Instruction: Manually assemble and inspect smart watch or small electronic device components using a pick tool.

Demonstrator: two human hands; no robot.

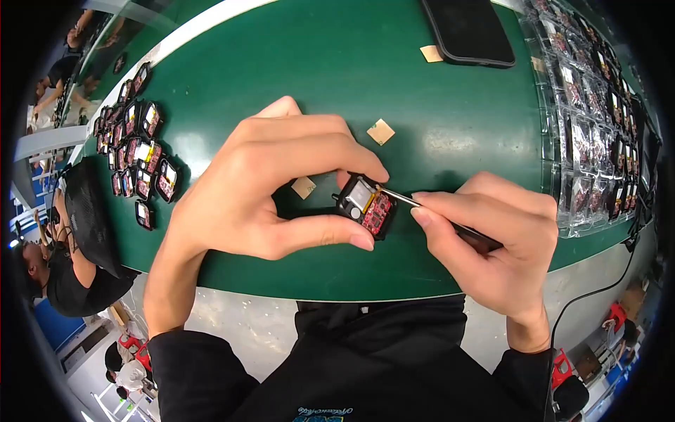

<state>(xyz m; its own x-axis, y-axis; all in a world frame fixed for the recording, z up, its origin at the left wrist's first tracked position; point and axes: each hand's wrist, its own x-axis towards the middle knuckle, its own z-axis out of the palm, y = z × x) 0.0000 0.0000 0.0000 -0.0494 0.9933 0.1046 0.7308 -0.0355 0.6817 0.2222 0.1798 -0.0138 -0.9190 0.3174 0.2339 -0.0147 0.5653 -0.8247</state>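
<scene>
Between the thumb and fingers of my left hand (281, 186) is a small black electronic device (368, 205), its casing open. Inside it show a red circuit board, a silvery block with a yellow strip, and a pale round part. My right hand (496, 235) grips slim tweezers (401, 197) with a metal tip and a dark body. Their tip reaches the device's upper edge near the yellow strip; whether it touches a part there is too small to tell. A small tan square (304, 187) lies on the table beside my left hand, and another tan square (381, 131) lies farther off.
Several similar open devices (144, 158) are clustered on the green table (316, 63) at the left. Clear plastic trays (580, 141) filled with more devices line the right side. A black phone (470, 32) rests at the far edge, near another tan piece (431, 54). Other people sit at left.
</scene>
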